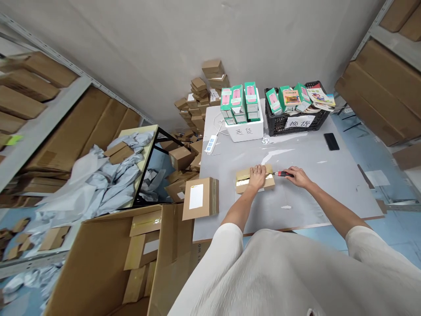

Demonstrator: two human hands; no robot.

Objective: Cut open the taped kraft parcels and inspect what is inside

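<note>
A small brown cardboard box point(255, 189) lies on the grey table, with shiny tape along its top and a dark gap on the left of its upper side. My left hand point(257, 176) is over the middle of the box, its fingers gripping the top. In my right hand point(298, 177) is a utility knife point(283, 174) with a red and black handle, pointing left. Its tip meets the right end of the box; how deep the blade goes cannot be made out.
Beyond the box stand a white bin point(245, 131) of green and pink cartons and a black crate point(278, 125) with cartons and booklets. A phone point(331, 141) lies right, a power strip point(211, 144) left. A labelled box point(204, 199) overhangs the left edge beside a large open carton point(174, 245).
</note>
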